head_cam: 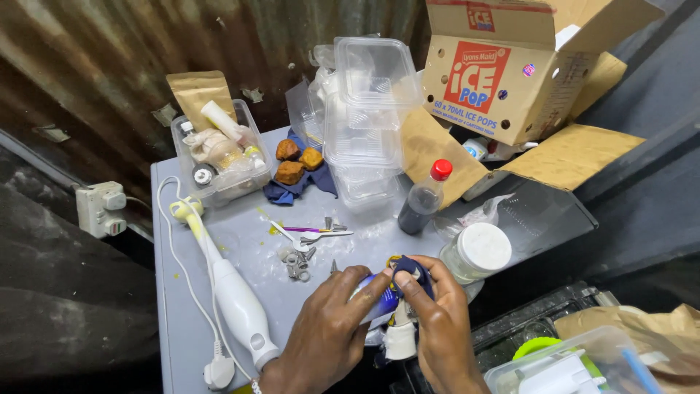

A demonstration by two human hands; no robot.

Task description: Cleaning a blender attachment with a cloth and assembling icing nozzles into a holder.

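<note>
Small blue tube (383, 300) was gripped by left hand (328, 332); dark cloth (415, 273) pinched by right hand (437, 321), near white-lidded jar (477, 252). Tube judged light, soft, squeezable; best held mid-body.

Two bare hands, left hand (324, 325) and right hand (437, 321). One white plastic stick blender (232, 299) left of the fingers. Three brown crusty chunks (299, 162) on one blue cloth (295, 188), beyond the fingertips. One dark bottle with red cap (423, 198) and one white-lidded clear jar (477, 252), just right of the fingers. One printed cardboard box (503, 69) far beyond. One stack of clear plastic tubs (364, 124), number in it unclear.
</note>
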